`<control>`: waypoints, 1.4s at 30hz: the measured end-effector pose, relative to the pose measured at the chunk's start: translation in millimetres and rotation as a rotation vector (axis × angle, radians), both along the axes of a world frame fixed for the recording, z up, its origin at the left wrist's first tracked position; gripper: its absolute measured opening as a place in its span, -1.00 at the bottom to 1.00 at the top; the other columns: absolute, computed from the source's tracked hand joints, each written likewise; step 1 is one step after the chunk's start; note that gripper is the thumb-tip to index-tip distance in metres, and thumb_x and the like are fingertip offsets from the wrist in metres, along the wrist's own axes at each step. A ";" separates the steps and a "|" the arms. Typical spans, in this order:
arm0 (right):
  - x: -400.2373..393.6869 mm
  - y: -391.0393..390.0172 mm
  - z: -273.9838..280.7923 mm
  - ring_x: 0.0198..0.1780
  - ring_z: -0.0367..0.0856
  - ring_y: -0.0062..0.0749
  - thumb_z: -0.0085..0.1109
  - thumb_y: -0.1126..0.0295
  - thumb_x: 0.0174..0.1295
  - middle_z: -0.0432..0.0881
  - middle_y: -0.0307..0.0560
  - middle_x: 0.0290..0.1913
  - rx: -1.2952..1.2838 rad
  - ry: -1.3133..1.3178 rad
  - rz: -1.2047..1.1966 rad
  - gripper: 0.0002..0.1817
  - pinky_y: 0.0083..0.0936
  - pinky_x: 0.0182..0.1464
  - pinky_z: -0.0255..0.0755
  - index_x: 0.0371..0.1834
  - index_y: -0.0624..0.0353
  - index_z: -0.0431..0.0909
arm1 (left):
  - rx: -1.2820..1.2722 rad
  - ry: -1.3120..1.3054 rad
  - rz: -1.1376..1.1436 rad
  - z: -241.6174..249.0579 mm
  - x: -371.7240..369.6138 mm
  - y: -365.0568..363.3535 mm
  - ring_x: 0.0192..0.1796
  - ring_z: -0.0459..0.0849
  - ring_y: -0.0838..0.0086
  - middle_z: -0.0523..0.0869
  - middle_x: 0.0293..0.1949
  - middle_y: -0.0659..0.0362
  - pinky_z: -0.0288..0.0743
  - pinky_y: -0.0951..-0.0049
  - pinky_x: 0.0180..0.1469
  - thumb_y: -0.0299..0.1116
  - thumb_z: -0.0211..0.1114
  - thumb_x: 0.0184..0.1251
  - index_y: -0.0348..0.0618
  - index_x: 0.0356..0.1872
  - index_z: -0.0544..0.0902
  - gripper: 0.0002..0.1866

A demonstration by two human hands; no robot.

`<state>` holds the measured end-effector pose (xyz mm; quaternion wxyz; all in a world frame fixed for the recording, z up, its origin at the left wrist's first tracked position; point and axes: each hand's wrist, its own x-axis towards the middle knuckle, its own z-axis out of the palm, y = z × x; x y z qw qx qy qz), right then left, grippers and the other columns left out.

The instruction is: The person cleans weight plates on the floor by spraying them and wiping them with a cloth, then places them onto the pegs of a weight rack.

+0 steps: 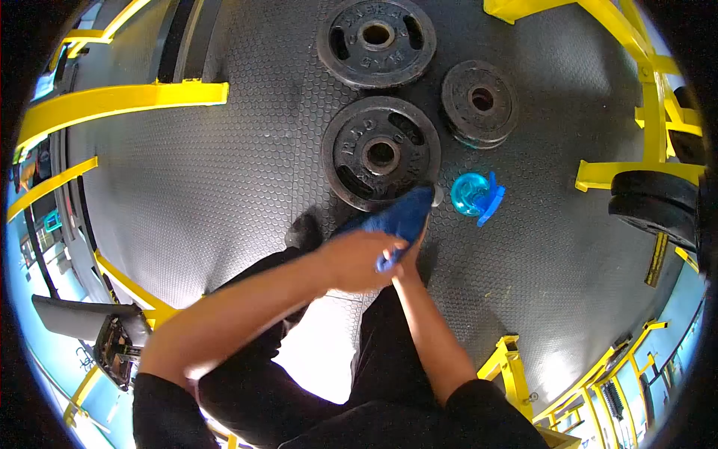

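While the left hand [359,262] grips a bunched blue cloth [402,218] near the closest weight plate [350,150], the right hand [410,262] meets it, its hold too hidden to tell. Adjusting the cloth appears to be the step in hand; the next move calls for a secure grasp.

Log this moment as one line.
left hand: gripping blue cloth | right hand: at same cloth, partly hidden | textured floor: weight plates, turquoise spray bottle

Blk bumpy floor [254,157] w/ far lg weight plate [378,64], near lg weight plate [383,126] just beside it, smaller weight plate [461,106] & blue bottle [469,194] to rt, yellow frame foot [607,176] farther rt.
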<state>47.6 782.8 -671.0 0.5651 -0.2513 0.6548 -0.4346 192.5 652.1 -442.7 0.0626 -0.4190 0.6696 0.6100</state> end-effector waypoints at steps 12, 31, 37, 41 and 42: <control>7.0 -174.6 80.8 0.61 -0.14 0.24 0.03 0.11 0.20 -0.07 0.39 0.59 -0.289 1.335 0.789 -0.11 0.06 0.58 -0.23 0.47 0.57 0.06 | 0.383 -0.367 0.713 -81.3 74.1 -53.2 0.33 0.47 -0.08 0.44 0.28 -0.38 0.28 0.16 0.35 -0.01 -0.05 0.37 -0.61 0.29 0.34 -0.25; 90.2 -164.2 82.9 0.65 -0.13 0.02 0.08 0.12 0.17 -0.04 0.19 0.62 -0.404 1.139 1.129 -0.19 -0.09 0.59 -0.20 0.42 0.48 0.25 | 0.617 0.046 1.104 -110.5 111.6 -43.7 0.42 0.37 0.17 0.40 0.43 -0.08 0.02 0.18 0.53 0.15 -0.20 0.44 -0.45 0.42 0.31 -0.17; 70.3 -222.6 88.9 0.65 -0.12 -0.12 0.08 0.08 0.28 -0.02 0.13 0.62 -0.463 1.245 1.124 -0.17 -0.15 0.60 -0.18 0.51 0.39 0.14 | 0.674 0.172 1.104 -118.0 119.8 -33.2 0.40 0.40 0.22 0.43 0.44 0.10 -0.06 0.26 0.51 0.24 -0.28 0.39 -0.25 0.49 0.30 -0.14; 46.0 -219.0 90.9 0.64 -0.08 -0.07 0.08 0.08 0.30 0.01 0.14 0.61 -0.334 1.275 0.906 -0.16 -0.10 0.59 -0.17 0.53 0.38 0.09 | 0.645 0.159 1.144 -115.7 118.9 -39.0 0.54 0.23 0.19 0.30 0.51 0.02 -0.17 0.20 0.60 0.19 -0.26 0.41 -0.31 0.51 0.21 -0.15; 39.9 -209.5 84.6 0.63 -0.08 -0.03 0.08 0.09 0.29 0.00 0.17 0.61 -0.300 1.283 0.812 -0.15 -0.07 0.59 -0.18 0.53 0.40 0.08 | 0.628 0.171 1.137 -117.7 118.6 -37.6 0.54 0.24 0.18 0.29 0.51 0.00 -0.13 0.20 0.60 0.17 -0.26 0.43 -0.33 0.50 0.21 -0.16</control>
